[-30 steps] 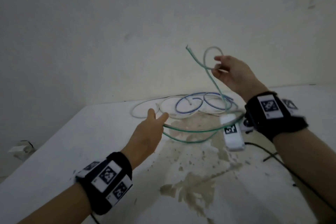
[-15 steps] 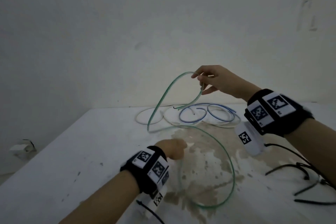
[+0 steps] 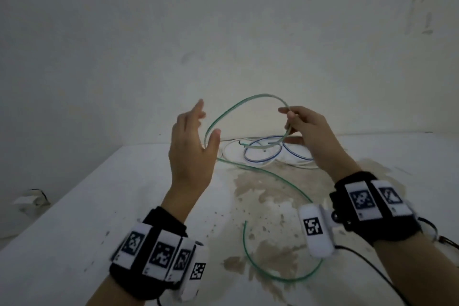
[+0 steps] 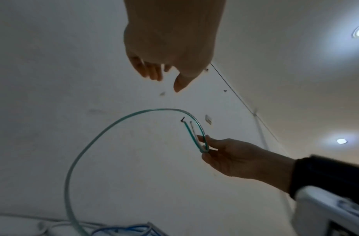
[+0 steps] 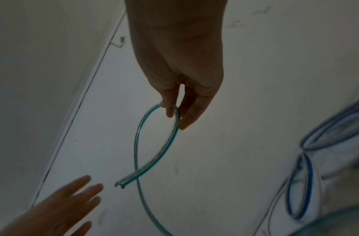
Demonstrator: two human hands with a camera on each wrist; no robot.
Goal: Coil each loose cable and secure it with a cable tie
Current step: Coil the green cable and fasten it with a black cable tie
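Your right hand (image 3: pixel 308 131) pinching the thin glossy green cable (image 3: pixel 238 104) into a raised arch above the stained white table (image 3: pixel 74 218), tail curling on it, your left hand (image 3: pixel 191 146) spread wide beside the arch, holding nothing.

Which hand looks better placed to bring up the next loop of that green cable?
Left, probably. The left hand is open and free beside the green cable, while the right hand pinches the first loop.

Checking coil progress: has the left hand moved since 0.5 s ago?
Yes. The left hand has risen off the stained table, open and up beside the green cable loop, level with the right hand pinching it.
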